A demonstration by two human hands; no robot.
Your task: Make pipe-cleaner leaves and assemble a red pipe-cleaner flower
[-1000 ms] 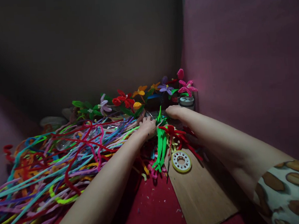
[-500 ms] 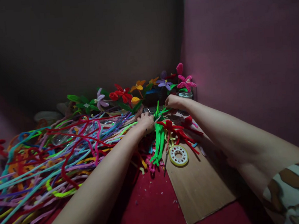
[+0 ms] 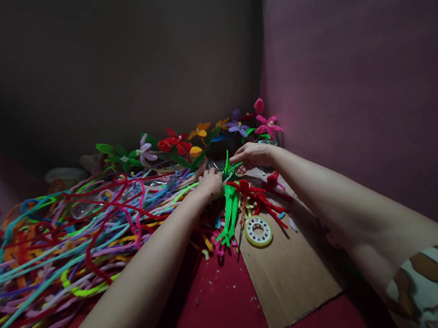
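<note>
My left hand (image 3: 210, 180) is closed at the side of a bunch of bright green pipe cleaners (image 3: 230, 210); its fingertips are partly hidden. The long folded green loops hang down toward me, and short green ends (image 3: 228, 164) stick up and fan out above the hand. Just right of those ends is my right hand (image 3: 253, 155), its fingers apart and reaching left, close to the green tips. Whether it touches them is hard to tell. Below it lie red pipe-cleaner pieces (image 3: 256, 196).
A sheet of cardboard (image 3: 289, 278) lies on the red surface (image 3: 216, 302), bearing a yellow-rimmed white spool (image 3: 259, 231). Loose multicoloured pipe cleaners (image 3: 97, 231) pile up at left. Pipe-cleaner flowers (image 3: 178, 141) stand along the back, near the pink wall (image 3: 347, 77).
My right hand has moved slightly left toward the green ends, and its fingers have spread from a pinch. My left hand stays at the green bunch. The whole view has shifted a little.
</note>
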